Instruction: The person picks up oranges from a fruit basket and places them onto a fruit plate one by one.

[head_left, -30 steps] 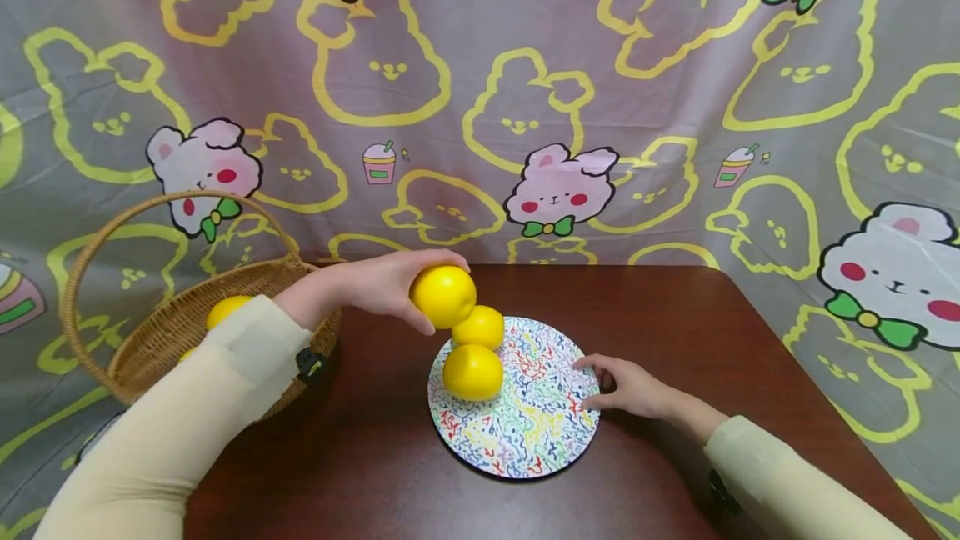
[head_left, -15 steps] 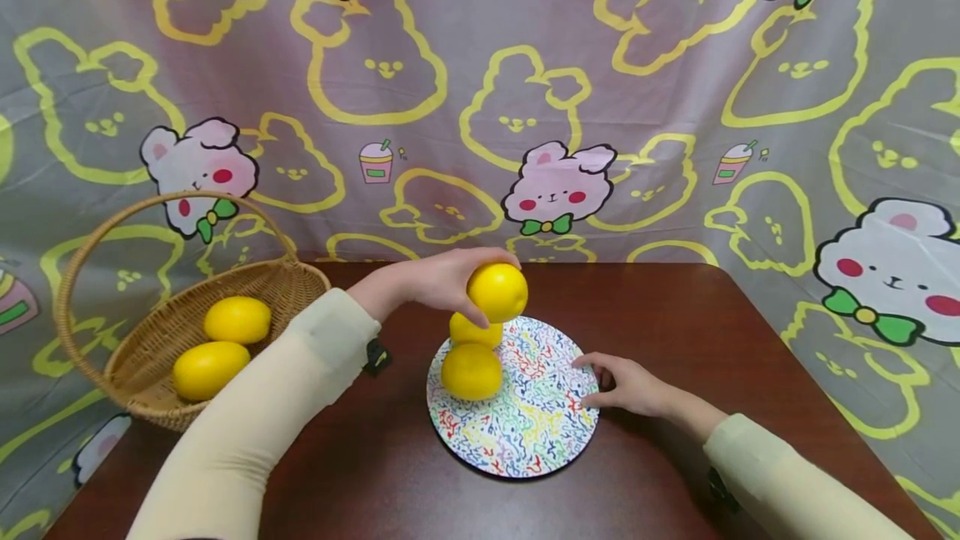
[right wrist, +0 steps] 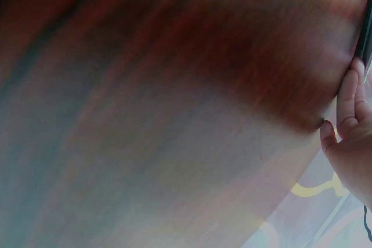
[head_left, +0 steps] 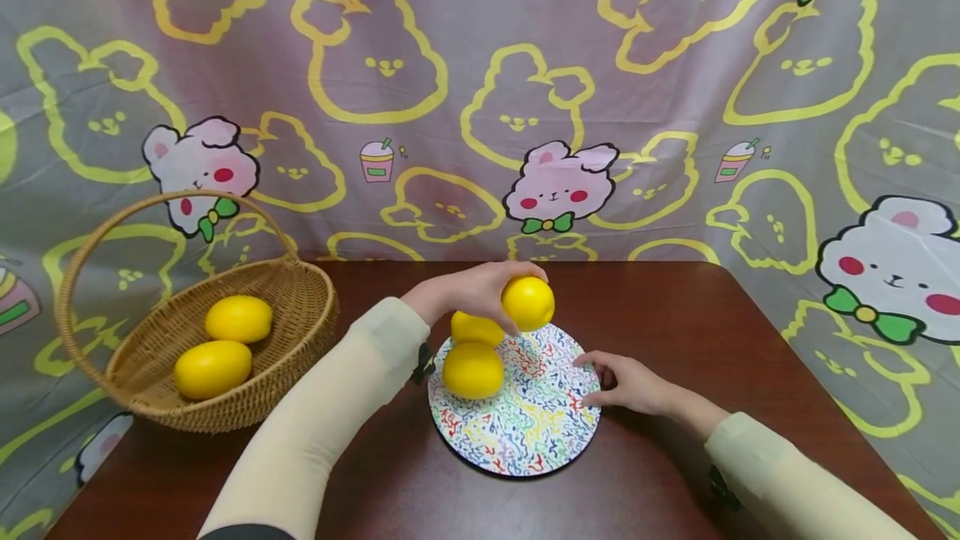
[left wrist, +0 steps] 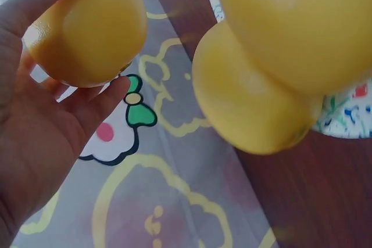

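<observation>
My left hand (head_left: 480, 292) holds a yellow lemon (head_left: 528, 304) between thumb and fingers, above the far part of a round plate (head_left: 528, 432) covered in coloured squiggles. The left wrist view shows the same lemon (left wrist: 96, 30) in the fingers. Two more lemons lie on the plate's left side: a nearer one (head_left: 473, 371), and one behind it (head_left: 472, 328) that is partly hidden by the hand and the nearer lemon. At the plate's right rim rests my right hand (head_left: 630, 386), its fingers loosely extended and holding nothing.
A wicker basket (head_left: 303, 340) with a tall handle stands on the left of the dark wooden table (head_left: 660, 307). Inside are two lemons, one farther back (head_left: 238, 319) and one nearer (head_left: 213, 370). A patterned cloth (head_left: 667, 90) hangs right behind the table.
My left hand has carried its lemon rightward, past the two lemons on the plate, and slightly lower. The basket's lemons have come into full view. My right hand has stayed put.
</observation>
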`<state>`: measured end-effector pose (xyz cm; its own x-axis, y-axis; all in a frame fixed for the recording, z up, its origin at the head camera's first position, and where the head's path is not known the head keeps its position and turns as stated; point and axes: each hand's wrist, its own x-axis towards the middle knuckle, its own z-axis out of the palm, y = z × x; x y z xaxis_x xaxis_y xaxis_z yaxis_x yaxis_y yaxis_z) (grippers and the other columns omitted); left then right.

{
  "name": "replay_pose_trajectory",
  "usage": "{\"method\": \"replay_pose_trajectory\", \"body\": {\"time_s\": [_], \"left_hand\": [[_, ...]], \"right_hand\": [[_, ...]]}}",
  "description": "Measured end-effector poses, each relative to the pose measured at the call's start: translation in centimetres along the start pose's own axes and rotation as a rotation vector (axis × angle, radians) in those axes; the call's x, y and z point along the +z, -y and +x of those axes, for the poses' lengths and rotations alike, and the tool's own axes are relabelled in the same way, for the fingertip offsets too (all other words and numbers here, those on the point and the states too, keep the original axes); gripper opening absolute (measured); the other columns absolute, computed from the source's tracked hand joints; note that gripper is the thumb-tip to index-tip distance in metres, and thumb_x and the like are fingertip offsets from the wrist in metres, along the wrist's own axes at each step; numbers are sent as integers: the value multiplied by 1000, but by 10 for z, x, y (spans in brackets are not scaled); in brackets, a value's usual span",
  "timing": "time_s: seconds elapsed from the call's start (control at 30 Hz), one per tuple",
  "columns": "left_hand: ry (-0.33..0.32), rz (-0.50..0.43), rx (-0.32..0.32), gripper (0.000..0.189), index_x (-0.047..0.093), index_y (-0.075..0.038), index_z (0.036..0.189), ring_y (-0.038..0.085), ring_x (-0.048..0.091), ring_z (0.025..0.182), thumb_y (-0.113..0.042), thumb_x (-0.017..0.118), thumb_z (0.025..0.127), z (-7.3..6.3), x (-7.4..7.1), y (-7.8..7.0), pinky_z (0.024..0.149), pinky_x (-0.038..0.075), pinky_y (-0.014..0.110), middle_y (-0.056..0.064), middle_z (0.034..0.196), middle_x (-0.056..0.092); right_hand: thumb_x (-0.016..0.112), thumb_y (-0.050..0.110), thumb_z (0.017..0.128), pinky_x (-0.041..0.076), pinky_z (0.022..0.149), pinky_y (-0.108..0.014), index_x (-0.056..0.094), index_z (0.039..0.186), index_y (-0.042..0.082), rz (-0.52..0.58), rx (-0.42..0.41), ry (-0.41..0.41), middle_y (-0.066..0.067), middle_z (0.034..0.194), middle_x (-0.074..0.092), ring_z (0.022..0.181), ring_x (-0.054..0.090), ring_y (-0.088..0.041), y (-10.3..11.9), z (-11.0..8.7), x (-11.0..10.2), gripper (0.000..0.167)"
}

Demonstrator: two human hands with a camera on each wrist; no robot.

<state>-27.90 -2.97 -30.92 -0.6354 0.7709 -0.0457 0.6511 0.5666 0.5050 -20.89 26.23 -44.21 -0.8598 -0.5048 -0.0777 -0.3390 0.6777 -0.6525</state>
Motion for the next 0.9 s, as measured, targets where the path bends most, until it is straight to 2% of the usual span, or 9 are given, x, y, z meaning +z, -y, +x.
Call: {"method": "replay_pose_trajectory", "body": {"time_s": [0.37, 0.67, 0.9], "left_hand": [[43, -20, 5, 79, 46, -27, 138, 17, 49, 106, -16, 87, 72, 24, 24, -2, 91, 42, 38, -4, 127, 52], [105, -17, -95, 77, 48, -32, 135, 17, 47, 105, -13, 87, 71, 34, 42, 4, 88, 41, 41, -7, 121, 52], [103, 3, -153, 79, 49, -35, 135, 18, 45, 107, -16, 88, 69, 33, 47, 9, 90, 41, 46, -7, 125, 51]], "right_hand": [[78, 36, 82, 43, 65, -25, 56, 128, 12, 2, -18, 4, -1, 85, 50, 77, 49, -18, 0, -2, 0, 56], [78, 35, 82, 43, 65, -26, 55, 128, 12, -9, -24, -1, 0, 85, 50, 76, 49, -17, 0, -2, 2, 56], [78, 35, 82, 43, 65, -26, 56, 129, 13, -8, -14, -2, 1, 85, 50, 78, 49, -18, 1, -1, 1, 57]]}}
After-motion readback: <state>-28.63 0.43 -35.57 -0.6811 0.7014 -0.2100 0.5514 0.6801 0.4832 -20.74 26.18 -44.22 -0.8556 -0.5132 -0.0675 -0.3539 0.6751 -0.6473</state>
